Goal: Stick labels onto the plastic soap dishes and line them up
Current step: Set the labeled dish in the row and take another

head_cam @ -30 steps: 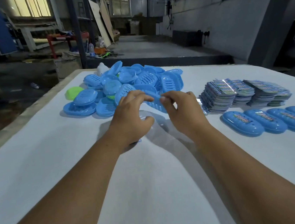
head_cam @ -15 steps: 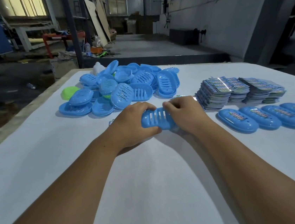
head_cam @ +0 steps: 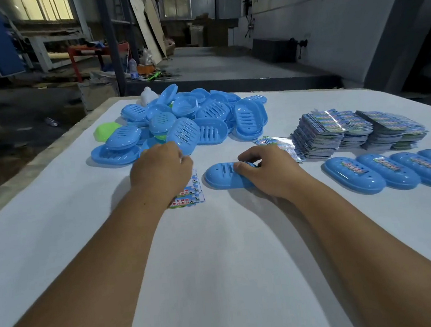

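On the white bench (head_cam: 56,235) our right hand (head_cam: 269,173) grips a blue soap dish (head_cam: 221,177) lying slots-up at centre, fingers (head_cam: 244,165) curled over its right end. Our left hand (head_cam: 160,169) sits w/ fingers bent down over a small label sheet (head_cam: 195,192); can't tell if it pinches the sheet or just rests on it. Behind: pile of unlabelled blue dishes (head_cam: 185,123) w/ a green one (head_cam: 106,130) at its left edge. Far right: label stacks (head_cam: 352,128), and just in front a row of labelled dishes (head_cam: 392,172), side by side, touching.
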A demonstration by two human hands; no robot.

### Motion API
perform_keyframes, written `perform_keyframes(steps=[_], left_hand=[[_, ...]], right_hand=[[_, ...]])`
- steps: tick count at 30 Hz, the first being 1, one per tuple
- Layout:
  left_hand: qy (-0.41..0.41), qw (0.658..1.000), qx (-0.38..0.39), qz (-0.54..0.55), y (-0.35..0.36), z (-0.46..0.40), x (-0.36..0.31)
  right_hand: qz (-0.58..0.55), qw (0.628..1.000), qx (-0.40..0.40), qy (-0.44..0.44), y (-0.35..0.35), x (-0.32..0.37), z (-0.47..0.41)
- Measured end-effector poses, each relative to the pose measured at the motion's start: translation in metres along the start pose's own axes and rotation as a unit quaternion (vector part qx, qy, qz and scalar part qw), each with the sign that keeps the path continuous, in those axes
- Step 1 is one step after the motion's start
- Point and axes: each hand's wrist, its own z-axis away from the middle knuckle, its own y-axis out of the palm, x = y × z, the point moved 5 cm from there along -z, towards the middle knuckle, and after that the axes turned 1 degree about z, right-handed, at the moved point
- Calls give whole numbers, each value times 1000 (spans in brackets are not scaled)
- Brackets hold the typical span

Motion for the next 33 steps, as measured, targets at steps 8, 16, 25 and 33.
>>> perform_keyframes(steps=[8,16,25,33], left_hand=[[-127,979,105,123,8,7,25],[-146,967,102,184,7,-1,25],[-171,917,54,356,1,-2,25],[-81,823,40,560,-17,2,-7]], right_hand=[[-2,1000,7,-4,-1,2,1],[-5,1000,9,-1,-1,3,2],[-9,1000,-23,-8,-6,7,5],[-254,964,15,-81,-3,41,17]])
